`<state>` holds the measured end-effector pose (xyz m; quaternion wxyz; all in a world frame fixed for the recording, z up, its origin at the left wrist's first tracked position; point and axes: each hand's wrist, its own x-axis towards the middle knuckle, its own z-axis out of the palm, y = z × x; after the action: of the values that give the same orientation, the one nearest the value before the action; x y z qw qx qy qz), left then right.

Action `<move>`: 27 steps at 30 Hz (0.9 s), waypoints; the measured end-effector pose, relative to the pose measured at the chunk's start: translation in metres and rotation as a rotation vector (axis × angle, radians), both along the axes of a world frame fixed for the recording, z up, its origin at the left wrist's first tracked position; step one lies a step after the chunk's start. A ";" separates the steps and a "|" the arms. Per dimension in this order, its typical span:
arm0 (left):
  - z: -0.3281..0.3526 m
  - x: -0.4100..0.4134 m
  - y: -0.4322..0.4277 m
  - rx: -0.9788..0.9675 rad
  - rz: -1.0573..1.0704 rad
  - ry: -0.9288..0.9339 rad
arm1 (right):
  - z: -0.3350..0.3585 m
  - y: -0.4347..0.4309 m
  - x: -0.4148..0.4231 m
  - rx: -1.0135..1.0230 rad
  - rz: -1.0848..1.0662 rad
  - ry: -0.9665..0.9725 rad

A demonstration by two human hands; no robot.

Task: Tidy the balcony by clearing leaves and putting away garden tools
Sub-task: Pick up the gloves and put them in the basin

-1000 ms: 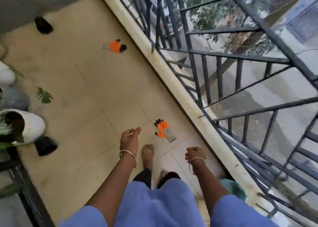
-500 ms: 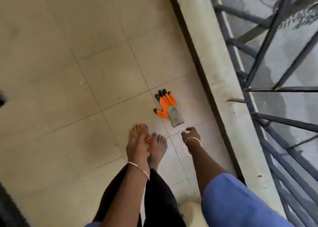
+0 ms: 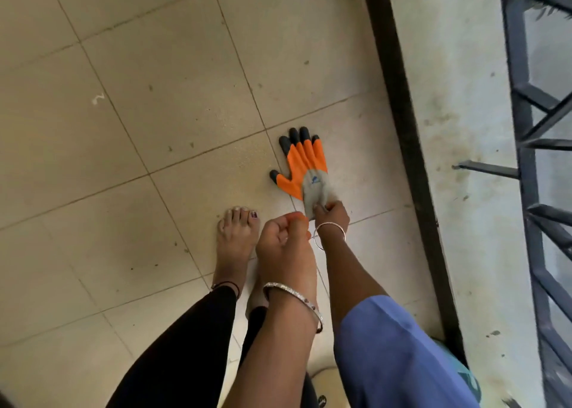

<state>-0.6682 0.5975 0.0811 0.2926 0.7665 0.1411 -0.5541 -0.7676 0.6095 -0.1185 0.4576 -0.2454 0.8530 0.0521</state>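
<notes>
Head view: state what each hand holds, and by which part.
Right hand pinches the orange, black-tipped fabric glove by its grey cuff. Left hand is curled; whether it holds anything cannot be told.

The glove [image 3: 301, 166] lies on the floor [image 3: 154, 98], left of the ledge [image 3: 448, 129]. The right hand [image 3: 331, 214] holds its near end. The left hand [image 3: 284, 246] is just beside that hand, with a foot [image 3: 236, 237] further left. The railing [image 3: 526, 166] stands right of the ledge.
</notes>
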 end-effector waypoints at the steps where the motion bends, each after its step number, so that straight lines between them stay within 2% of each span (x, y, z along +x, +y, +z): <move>1: 0.002 0.002 -0.002 -0.016 -0.035 -0.013 | 0.008 -0.004 0.003 -0.041 -0.005 -0.009; 3: 0.012 0.011 -0.003 -0.001 -0.056 -0.011 | 0.034 -0.013 0.012 -0.153 -0.009 -0.010; 6: 0.045 0.030 -0.010 0.011 0.030 -0.029 | 0.097 -0.029 0.026 -0.301 -0.102 -0.017; 8: 0.078 0.049 -0.023 0.003 0.109 0.085 | 0.148 -0.039 0.033 -0.375 -0.133 -0.031; 10: 0.104 0.068 -0.030 -0.014 0.134 0.145 | 0.201 -0.049 0.040 -0.455 -0.102 -0.032; 13: 0.149 0.098 -0.043 -0.008 0.095 0.094 | 0.302 -0.071 0.059 -0.545 -0.020 -0.064; 15: 0.184 0.114 -0.056 -0.007 0.051 0.126 | 0.362 -0.083 0.074 -0.616 0.068 -0.118; 20: 0.304 0.161 -0.107 -0.022 0.057 0.403 | 0.508 -0.118 0.126 -0.770 0.389 -0.239; 25: 0.408 0.207 -0.153 -0.191 0.180 0.560 | 0.617 -0.151 0.175 -0.767 0.706 -0.525; 27: 0.431 0.224 -0.174 -0.218 0.143 0.546 | 0.647 -0.169 0.190 -0.718 0.804 -0.620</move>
<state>-0.4444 0.4236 0.5121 0.3628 0.5412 0.2079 -0.7295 -0.5776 0.4403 0.5290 0.5175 -0.6897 0.4857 -0.1434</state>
